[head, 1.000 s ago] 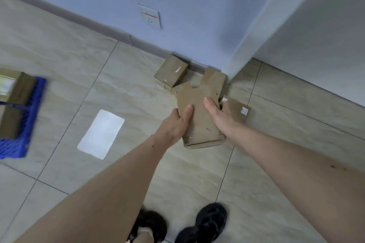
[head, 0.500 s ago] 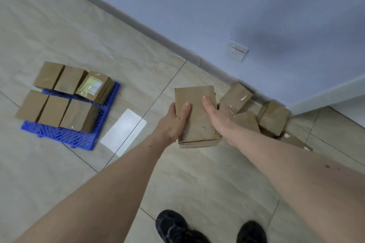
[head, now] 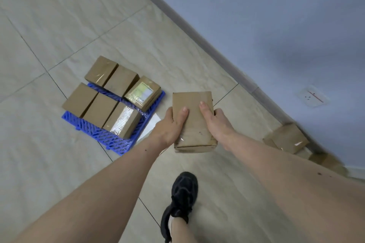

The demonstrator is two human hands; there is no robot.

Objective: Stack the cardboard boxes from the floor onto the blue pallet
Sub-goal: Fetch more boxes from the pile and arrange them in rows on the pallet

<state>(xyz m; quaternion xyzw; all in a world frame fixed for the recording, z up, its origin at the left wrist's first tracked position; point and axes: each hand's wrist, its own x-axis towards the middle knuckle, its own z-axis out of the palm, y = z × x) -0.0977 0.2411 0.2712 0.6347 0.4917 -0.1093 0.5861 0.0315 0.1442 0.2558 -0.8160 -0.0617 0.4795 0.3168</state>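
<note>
Nearer the pallet (head: 110, 140) now, box (head: 194, 122) (thumbs atop) between both hands' fingers (head: 205, 107).

Six brown cardboard boxes (head: 110, 94) fill the blue plastic lattice pallet (head: 110, 140) at frame centre-left, leaving only its near right edge bare. Beige tiled floor (head: 59, 16) lies open across the upper left.

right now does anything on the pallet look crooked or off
Yes: the labelled box at the right end of the far row on the blue pallet sits skewed, twisted out of line with its neighbours.
</note>
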